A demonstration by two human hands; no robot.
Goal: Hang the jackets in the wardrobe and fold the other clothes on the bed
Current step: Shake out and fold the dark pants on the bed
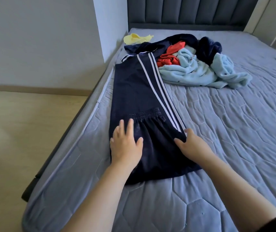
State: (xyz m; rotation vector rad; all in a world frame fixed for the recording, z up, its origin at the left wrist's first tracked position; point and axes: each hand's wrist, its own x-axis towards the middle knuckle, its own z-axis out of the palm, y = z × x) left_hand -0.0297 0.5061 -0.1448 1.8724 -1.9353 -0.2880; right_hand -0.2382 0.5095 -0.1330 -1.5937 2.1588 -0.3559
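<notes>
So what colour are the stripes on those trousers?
White stripes on navy track pants; head view.

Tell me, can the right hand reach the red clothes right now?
Probably not without leaning in. The right hand holds the navy trousers at the near end, while the red garment sits far up the bed. Nothing blocks it.

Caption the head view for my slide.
Left hand presses navy track pants flat on the mattress, right hand grips their striped edge; unfolded clothes heaped behind.

Smooth, faintly glossy navy trousers (139,91) on a matt quilted mattress (226,131).
</notes>
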